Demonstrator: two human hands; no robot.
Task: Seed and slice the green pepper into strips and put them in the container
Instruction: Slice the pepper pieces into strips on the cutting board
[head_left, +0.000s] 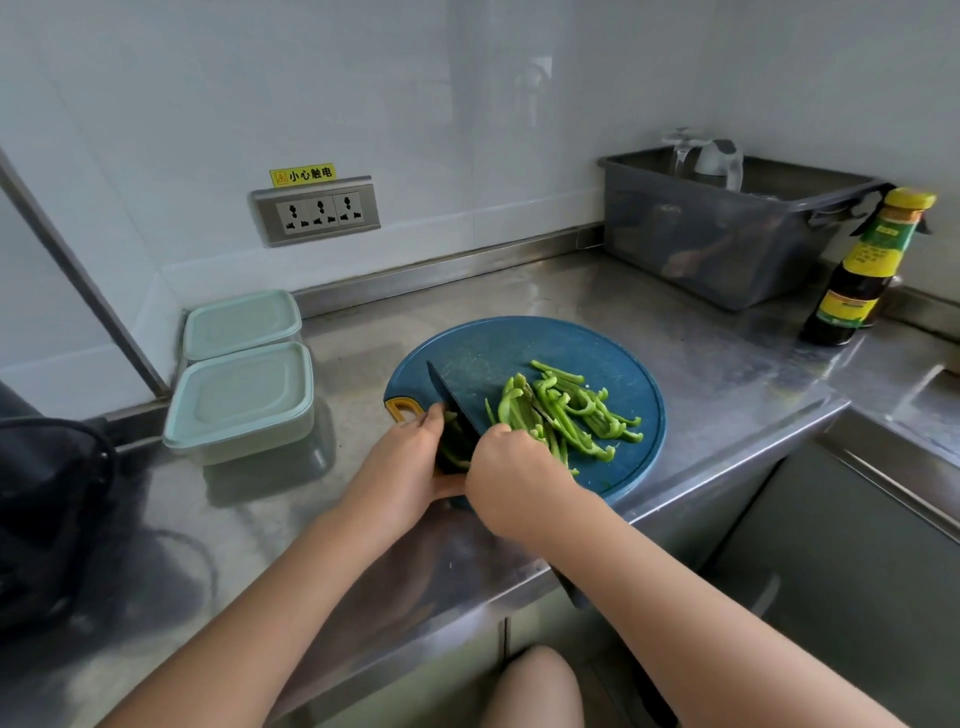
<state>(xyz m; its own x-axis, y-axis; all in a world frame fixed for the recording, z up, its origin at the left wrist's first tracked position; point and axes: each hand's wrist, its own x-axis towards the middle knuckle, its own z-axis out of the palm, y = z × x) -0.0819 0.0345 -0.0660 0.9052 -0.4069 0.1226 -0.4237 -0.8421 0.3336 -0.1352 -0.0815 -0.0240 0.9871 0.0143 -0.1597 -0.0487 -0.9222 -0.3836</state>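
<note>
While the right hand (511, 480) grips the knife (451, 400) on the cutting board (498, 345), the left hand (410, 460) curls its fingers (435, 415) over the uncut pepper (455, 449); cut strips (569, 415) lie right of the blade, and closed containers (241, 402) stand well left.

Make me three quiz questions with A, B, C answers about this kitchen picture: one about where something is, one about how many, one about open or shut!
1. Where do the cut pepper strips lie? A on the floor B on the cutting board C in a bowl
2. How many containers stand at the left? A one B two C four
3. Are their lids on? A both on B both off C one off
Answers: B, they lie on the blue board beside the knife; B, two sit side by side; A, both pale lids are closed.
</note>
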